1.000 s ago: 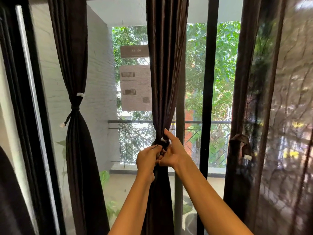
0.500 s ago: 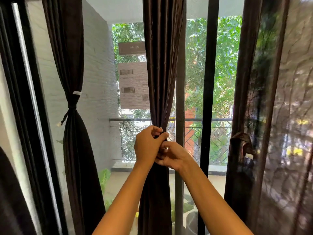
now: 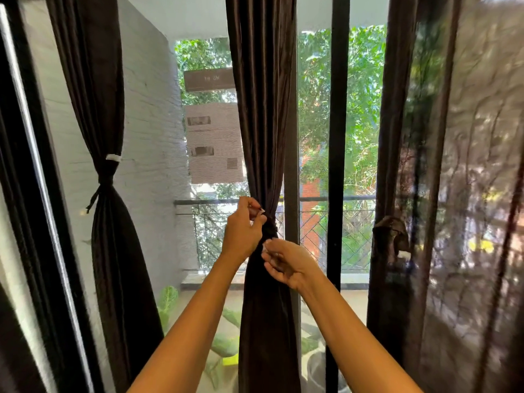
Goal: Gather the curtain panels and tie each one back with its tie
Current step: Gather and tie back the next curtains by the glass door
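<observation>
A dark brown middle curtain panel (image 3: 262, 109) hangs in front of the window, cinched at its waist by a dark tie (image 3: 270, 226). My left hand (image 3: 243, 231) pinches one end of that tie at the upper left of the knot. My right hand (image 3: 286, 262) pinches the other end just below and right of the knot. The left curtain panel (image 3: 110, 251) is gathered, with its own tie (image 3: 106, 180) knotted around it. At the right a third panel (image 3: 394, 137) hangs loose, and its tie (image 3: 391, 236) dangles from its side.
Black window frame bars (image 3: 337, 137) stand just right of the middle panel, and a thick frame (image 3: 31, 222) runs down the left. A sheer patterned curtain (image 3: 482, 222) fills the right side. Beyond the glass are a balcony railing (image 3: 354, 198), a white wall and plants.
Both hands have come apart from a tight clasp at the knot: the left rose slightly, the right dropped lower and to the right, each drawing a tie end. The view shifted a little.
</observation>
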The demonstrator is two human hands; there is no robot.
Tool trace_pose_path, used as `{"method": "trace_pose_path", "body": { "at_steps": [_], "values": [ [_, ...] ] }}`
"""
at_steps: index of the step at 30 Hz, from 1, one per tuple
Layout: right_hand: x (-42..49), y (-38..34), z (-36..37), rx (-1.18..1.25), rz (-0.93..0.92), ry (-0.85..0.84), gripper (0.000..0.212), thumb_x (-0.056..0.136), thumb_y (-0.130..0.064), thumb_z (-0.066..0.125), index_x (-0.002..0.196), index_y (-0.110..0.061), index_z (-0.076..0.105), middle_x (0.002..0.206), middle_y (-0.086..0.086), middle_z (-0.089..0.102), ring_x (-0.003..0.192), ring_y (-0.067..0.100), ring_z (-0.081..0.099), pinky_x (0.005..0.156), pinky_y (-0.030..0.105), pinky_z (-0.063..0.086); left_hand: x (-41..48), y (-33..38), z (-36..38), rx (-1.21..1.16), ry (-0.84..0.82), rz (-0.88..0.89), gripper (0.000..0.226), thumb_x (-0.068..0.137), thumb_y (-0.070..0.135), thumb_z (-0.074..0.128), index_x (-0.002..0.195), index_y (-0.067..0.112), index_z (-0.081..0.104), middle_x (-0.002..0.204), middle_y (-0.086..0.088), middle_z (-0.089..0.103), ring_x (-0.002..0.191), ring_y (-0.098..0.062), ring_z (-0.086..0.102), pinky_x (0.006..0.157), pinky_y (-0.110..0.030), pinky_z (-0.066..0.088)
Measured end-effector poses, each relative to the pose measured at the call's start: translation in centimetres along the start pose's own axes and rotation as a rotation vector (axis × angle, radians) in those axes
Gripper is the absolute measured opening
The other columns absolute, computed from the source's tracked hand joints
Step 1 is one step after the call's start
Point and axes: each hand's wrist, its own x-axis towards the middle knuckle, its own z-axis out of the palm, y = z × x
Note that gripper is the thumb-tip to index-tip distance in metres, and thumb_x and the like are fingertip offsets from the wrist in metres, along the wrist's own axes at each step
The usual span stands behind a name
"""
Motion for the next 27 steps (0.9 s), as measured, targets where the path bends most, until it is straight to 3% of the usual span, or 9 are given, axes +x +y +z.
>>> {"method": "trace_pose_path", "body": {
  "at_steps": [4, 7, 9, 13, 18, 23, 25, 27],
  "values": [
    [0.3, -0.1, -0.5, -0.176, -0.146, 0.022, 0.001, 0.084, -0.013, 0.066, 0.084, -0.014, 0.065, 0.066, 0.000, 0.066, 0.056, 0.008, 0.059, 0.052, 0.018, 0.049, 0.0, -0.3, 0.3, 0.087, -0.006, 0.068, 0.021, 0.086, 0.022, 0.064, 0.103, 0.017, 0.053, 0.083, 0.008, 0.062, 0.082, -0.011, 0.062, 0.071, -0.029, 0.051],
    [0.5, -0.1, -0.6, -0.312, -0.281, 0.030, 0.017, 0.086, -0.010, 0.063, 0.069, -0.013, 0.059, 0.066, 0.004, 0.060, 0.054, 0.011, 0.052, 0.052, 0.018, 0.041, 0.3, 0.0, 0.7, 0.256, 0.001, 0.113, 0.036, 0.080, 0.032, 0.072, 0.106, 0.017, 0.053, 0.083, 0.008, 0.065, 0.076, -0.011, 0.062, 0.065, -0.031, 0.050],
    [0.6, -0.1, -0.6, -0.395, -0.345, 0.042, 0.016, 0.084, -0.011, 0.062, 0.068, -0.012, 0.057, 0.067, 0.006, 0.059, 0.056, 0.014, 0.048, 0.052, 0.021, 0.039, 0.5, 0.4, 1.0, 0.354, 0.009, 0.115, 0.039, 0.079, 0.034, 0.074, 0.106, 0.015, 0.053, 0.083, 0.005, 0.065, 0.076, -0.014, 0.062, 0.066, -0.031, 0.050],
    [1.0, -0.1, -0.7, -0.567, -0.419, 0.120, 0.014, 0.080, -0.021, 0.064, 0.068, -0.013, 0.064, 0.069, 0.011, 0.066, 0.061, 0.016, 0.055, 0.059, 0.029, 0.045, 0.7, 1.0, 1.8, 0.450, 0.047, 0.136, 0.018, 0.087, 0.023, 0.066, 0.093, 0.008, 0.057, 0.084, -0.006, 0.066, 0.080, -0.024, 0.062, 0.068, -0.037, 0.050],
    [1.1, -1.0, -1.0, -0.773, -0.585, 0.218, 0.023, 0.080, -0.032, 0.063, 0.066, -0.014, 0.068, 0.070, 0.011, 0.069, 0.059, 0.025, 0.062, 0.059, 0.034, 0.051, 2.1, 1.7, 1.3, 0.547, 0.022, 0.393, 0.009, 0.089, 0.017, 0.061, 0.088, 0.009, 0.057, 0.081, -0.007, 0.062, 0.072, -0.026, 0.061, 0.058, -0.038, 0.050],
    [1.7, -2.4, -1.6, -0.869, -0.583, 0.177, 0.023, 0.080, -0.037, 0.059, 0.065, -0.022, 0.068, 0.068, 0.006, 0.071, 0.067, 0.028, 0.068, 0.070, 0.046, 0.058, 3.4, 2.8, 0.6, 0.560, 0.173, 0.669, 0.012, 0.084, 0.016, 0.068, 0.080, 0.011, 0.058, 0.067, -0.003, 0.059, 0.057, -0.022, 0.056, 0.045, -0.032, 0.047],
    [1.9, -2.8, -1.9, -0.934, -0.578, 0.191, 0.025, 0.081, -0.038, 0.059, 0.058, -0.030, 0.065, 0.067, 0.003, 0.070, 0.065, 0.024, 0.068, 0.070, 0.042, 0.058, 3.8, 3.4, 0.6, 0.503, 0.213, 0.661, 0.010, 0.084, 0.017, 0.067, 0.080, 0.012, 0.059, 0.067, -0.001, 0.060, 0.059, -0.021, 0.056, 0.046, -0.030, 0.047],
    [2.1, -2.9, -2.3, -0.997, -0.557, 0.202, 0.032, 0.084, -0.037, 0.059, 0.054, -0.025, 0.060, 0.064, 0.002, 0.068, 0.061, 0.021, 0.065, 0.070, 0.039, 0.055, 4.1, 3.6, 0.8, 0.456, 0.222, 0.613, 0.009, 0.085, 0.020, 0.067, 0.081, 0.014, 0.061, 0.068, 0.000, 0.061, 0.061, -0.019, 0.058, 0.047, -0.031, 0.048]
  ]
}}
